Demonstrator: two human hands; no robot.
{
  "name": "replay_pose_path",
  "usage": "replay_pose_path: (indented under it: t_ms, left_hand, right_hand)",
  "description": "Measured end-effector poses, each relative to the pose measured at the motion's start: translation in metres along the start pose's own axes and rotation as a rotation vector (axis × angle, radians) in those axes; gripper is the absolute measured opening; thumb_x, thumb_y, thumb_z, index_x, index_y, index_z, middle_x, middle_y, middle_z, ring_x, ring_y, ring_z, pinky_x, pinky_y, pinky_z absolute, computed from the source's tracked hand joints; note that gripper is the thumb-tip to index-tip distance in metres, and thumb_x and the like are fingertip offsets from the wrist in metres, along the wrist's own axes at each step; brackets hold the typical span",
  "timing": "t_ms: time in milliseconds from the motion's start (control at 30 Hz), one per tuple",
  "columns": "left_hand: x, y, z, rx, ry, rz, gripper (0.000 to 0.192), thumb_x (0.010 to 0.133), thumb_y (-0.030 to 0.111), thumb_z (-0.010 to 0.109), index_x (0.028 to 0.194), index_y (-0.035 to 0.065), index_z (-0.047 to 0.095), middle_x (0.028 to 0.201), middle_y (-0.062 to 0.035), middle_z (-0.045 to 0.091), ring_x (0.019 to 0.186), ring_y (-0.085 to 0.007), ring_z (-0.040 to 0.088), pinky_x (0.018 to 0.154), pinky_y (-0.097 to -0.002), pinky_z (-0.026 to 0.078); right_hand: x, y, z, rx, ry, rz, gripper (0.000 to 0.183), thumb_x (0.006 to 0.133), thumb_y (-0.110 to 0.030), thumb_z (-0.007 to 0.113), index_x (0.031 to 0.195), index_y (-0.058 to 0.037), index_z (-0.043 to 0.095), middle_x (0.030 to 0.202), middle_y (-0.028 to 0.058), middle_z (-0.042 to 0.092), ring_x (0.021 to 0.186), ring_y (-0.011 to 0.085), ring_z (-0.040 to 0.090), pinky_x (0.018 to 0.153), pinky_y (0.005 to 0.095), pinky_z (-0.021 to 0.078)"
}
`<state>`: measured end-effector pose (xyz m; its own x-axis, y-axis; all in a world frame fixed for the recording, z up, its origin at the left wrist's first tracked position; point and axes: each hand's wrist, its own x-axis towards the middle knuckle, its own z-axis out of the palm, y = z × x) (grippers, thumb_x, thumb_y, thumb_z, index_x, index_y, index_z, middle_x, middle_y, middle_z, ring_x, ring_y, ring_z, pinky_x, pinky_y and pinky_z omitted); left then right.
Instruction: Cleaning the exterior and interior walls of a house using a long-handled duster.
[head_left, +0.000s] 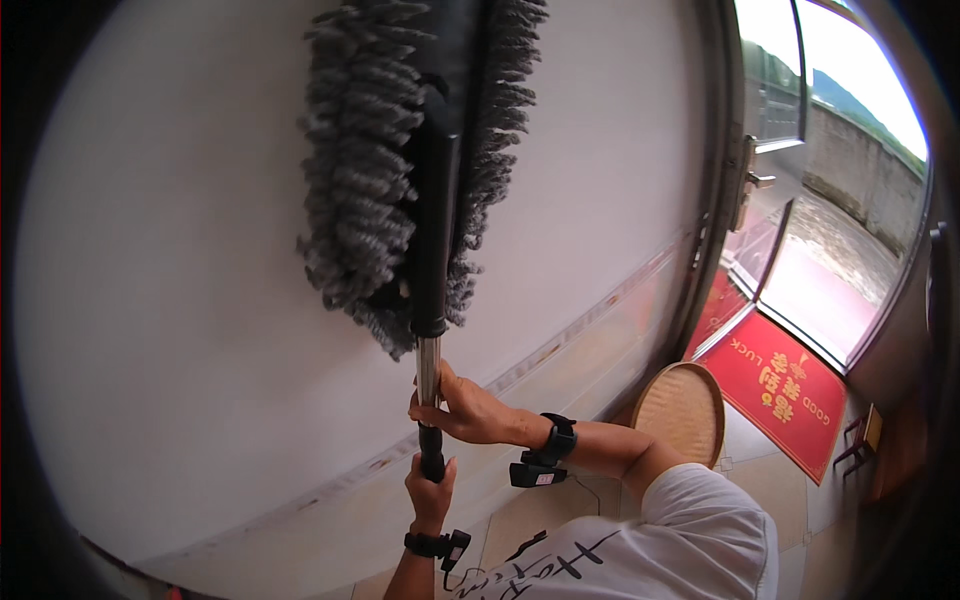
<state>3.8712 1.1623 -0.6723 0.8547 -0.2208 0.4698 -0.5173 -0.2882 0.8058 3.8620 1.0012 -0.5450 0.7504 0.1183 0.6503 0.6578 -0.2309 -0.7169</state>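
Observation:
My right hand (461, 409) is closed around the shiny metal pole of a large duster, just below its black sleeve. Lower down, my left hand (431, 484) grips the black handle at the pole's bottom end. The duster's grey, fluffy head (360, 165) rises above both hands in front of a pale wall (187, 225); its upper end runs out of the picture. Whether the fibres touch the wall, I cannot tell. Each wrist wears a black strap with a small black device.
A round woven bamboo tray (679, 412) leans by the wall on the right. Beyond it a red doormat (780, 390) bearing writing lies before an open glazed door (772, 112). A small wooden stool (862, 439) stands at the far right on the tiled floor (772, 484).

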Motion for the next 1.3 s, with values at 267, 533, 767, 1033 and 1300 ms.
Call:
replay_pose_path:
  t_ms: [267,533,767,1033,1300]
  left_hand:
    - [-0.068,-0.081,-0.102,-0.072,0.003,-0.18,0.029,0.071,0.016,0.07,0.085,-0.0025,0.053,0.068,-0.0074,0.059,0.059,-0.0138,0.055,0.057,-0.0284,0.046]
    - [-0.097,-0.101,-0.168,0.061,-0.093,-0.214,0.031,0.071,0.019,0.071,0.085,-0.0014,0.053,0.068,-0.0103,0.059,0.059,-0.018,0.055,0.056,-0.0299,0.045]
    - [-0.082,-0.106,-0.2,0.304,-0.173,-0.081,0.027,0.069,0.02,0.069,0.085,0.0036,0.055,0.066,-0.0142,0.057,0.059,-0.0313,0.056,0.056,-0.0354,0.044]
    - [-0.035,-0.07,-0.197,0.653,-0.137,0.246,0.031,0.059,0.007,0.07,0.087,0.0076,0.057,0.073,-0.0108,0.06,0.067,-0.031,0.058,0.059,-0.0379,0.046]
    - [-0.008,-0.054,-0.202,0.83,-0.165,0.376,0.035,0.053,0.002,0.069,0.085,0.0079,0.055,0.075,-0.0102,0.058,0.07,-0.0296,0.057,0.06,-0.0379,0.045]
  right_hand:
    - [-0.006,0.002,0.138,0.071,-0.222,0.045,0.032,0.083,-0.016,0.056,0.094,-0.0003,0.031,0.071,0.0211,0.054,0.064,0.0378,0.056,0.055,0.0406,0.0446]
    - [-0.023,0.004,0.194,0.181,-0.112,0.035,0.028,0.086,-0.015,0.053,0.099,0.0001,0.034,0.08,0.0142,0.056,0.07,0.0243,0.058,0.063,0.033,0.0465]
    - [-0.044,0.027,0.196,0.457,0.218,0.202,0.023,0.087,-0.01,0.052,0.098,0.0012,0.036,0.084,0.0107,0.056,0.08,0.016,0.058,0.068,0.0288,0.0481]
    - [-0.076,0.057,0.151,0.45,0.359,0.575,0.035,0.086,-0.033,0.054,0.088,0.002,0.055,0.083,0.0081,0.061,0.078,0.0145,0.06,0.071,0.028,0.049]
    - [-0.082,0.058,0.144,0.538,0.347,0.566,0.043,0.085,-0.039,0.054,0.088,0.0041,0.056,0.078,0.0086,0.06,0.071,0.0142,0.06,0.068,0.0264,0.0493]
